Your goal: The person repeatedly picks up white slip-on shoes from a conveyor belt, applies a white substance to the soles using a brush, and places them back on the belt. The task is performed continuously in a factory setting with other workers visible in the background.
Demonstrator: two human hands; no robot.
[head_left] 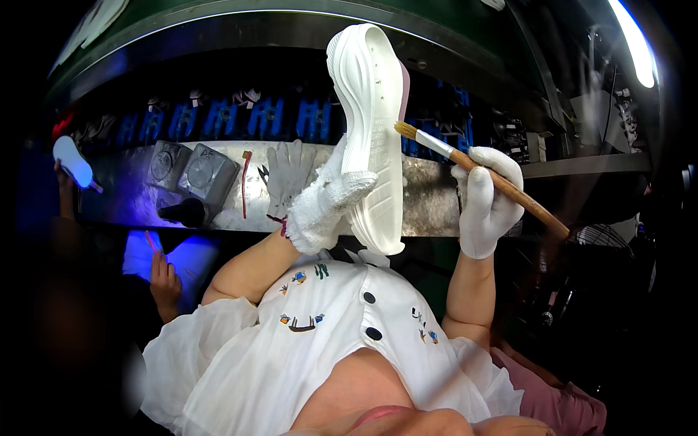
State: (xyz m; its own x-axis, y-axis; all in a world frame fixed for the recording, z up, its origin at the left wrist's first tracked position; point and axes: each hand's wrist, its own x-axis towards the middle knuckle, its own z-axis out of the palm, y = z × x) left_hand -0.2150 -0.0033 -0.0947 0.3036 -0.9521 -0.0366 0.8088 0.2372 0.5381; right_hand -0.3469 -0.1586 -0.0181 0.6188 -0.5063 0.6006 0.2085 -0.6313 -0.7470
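Observation:
My left hand, in a white knit glove, is wrapped around a white shoe sole. The sole stands nearly upright over the bench, its hollow inner face turned toward the right. In my right hand, also in a white glove, is a paintbrush with a wooden handle, pinched between thumb and fingers. The brush's pale bristles point up and left, at the right edge of the sole; whether they touch it I cannot tell. Some fingers of the left glove are hidden behind the sole.
On the metal bench lie a loose grey glove, a red brush and grey lidded containers. Blue racks stand behind. At the left, a co-worker's hands hold a blue-lit sole and a thin red stick.

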